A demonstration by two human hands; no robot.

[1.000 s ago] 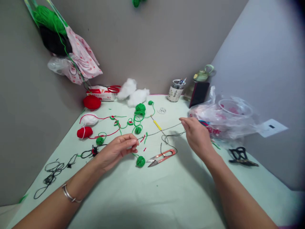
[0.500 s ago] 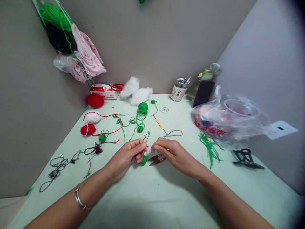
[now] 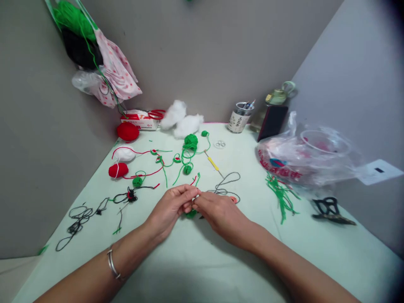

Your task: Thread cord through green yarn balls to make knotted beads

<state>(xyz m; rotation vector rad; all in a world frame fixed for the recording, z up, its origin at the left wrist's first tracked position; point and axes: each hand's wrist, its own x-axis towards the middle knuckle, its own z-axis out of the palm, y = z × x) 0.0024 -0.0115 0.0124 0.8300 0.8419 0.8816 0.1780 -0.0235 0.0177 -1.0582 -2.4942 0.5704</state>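
Observation:
My left hand (image 3: 173, 206) and my right hand (image 3: 221, 212) meet fingertip to fingertip over the middle of the table. Both are closed in a pinch; what lies between the fingers is too small and hidden to name. A green ball (image 3: 191, 213) shows partly beneath the fingers. Small snips lie mostly under my right hand, with one orange handle end (image 3: 234, 199) peeking out. Beyond the hands are a dark thread loop (image 3: 229, 179), a yellow-handled crochet hook (image 3: 213, 163) and a small green crocheted ball (image 3: 187, 169).
Red yarn (image 3: 128, 131), white stuffing (image 3: 188, 126) and a pen tin (image 3: 240, 118) stand at the back. To the right are a plastic bag (image 3: 277, 160), green yarn scraps (image 3: 280, 195) and black scissors (image 3: 330, 210). Black yarn (image 3: 78, 221) lies left.
My right hand has moved left, closing the gap to my left hand; the thin dark thread between them no longer shows. More of the dark loop is visible, and the view has shifted slightly.

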